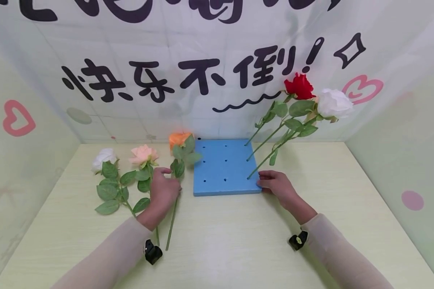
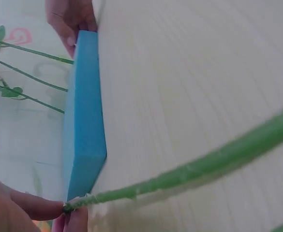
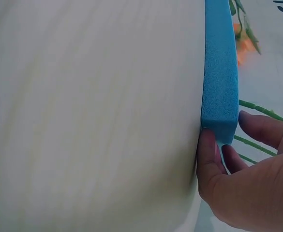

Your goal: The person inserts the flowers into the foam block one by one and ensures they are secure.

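My left hand pinches the stem of an orange rose between thumb and fingers, left of the blue foam board. In the left wrist view the rose's green stem runs from the fingertips toward the camera. My right hand grips the board's near right corner, thumb at the top edge and fingers against the side. Along the board's right side stand three slanted stems in holes. A red rose and a white rose top two; the third bloom is mostly hidden behind the white one.
To the left on the pale wooden table lie a pink rose and a white rose with leafy stems. Several small holes show in the board's left and middle columns. Behind it rises a white printed backdrop.
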{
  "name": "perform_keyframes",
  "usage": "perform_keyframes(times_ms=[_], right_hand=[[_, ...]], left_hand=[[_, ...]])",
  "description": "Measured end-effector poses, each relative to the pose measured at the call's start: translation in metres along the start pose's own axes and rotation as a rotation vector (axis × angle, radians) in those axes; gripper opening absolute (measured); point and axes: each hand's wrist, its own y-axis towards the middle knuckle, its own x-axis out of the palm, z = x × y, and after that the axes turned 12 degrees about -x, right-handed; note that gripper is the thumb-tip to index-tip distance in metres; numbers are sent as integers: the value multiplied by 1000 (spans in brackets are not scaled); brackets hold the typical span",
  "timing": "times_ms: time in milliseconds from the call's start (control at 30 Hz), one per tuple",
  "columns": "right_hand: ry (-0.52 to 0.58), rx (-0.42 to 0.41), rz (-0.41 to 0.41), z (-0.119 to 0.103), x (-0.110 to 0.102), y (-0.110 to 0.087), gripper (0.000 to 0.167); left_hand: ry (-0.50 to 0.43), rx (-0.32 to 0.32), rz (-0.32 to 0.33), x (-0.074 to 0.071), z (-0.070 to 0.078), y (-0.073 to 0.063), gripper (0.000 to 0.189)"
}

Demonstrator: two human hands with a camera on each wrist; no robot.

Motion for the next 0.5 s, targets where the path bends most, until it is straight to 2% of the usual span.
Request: perform_keyframes(times_ms=[267,367,500], right_hand=[[-9,-3,2,-1,1,0,48],[-12,-6,-2,-1,1,0,47],[-14,-4,-2,-1,1,0,47]], left_hand=[[-300,-70,-63,-5,11,-9,41],[-369,-84,-83,-8,19,-15,38],[-418,-61,-86,-11,31,-18,30]])
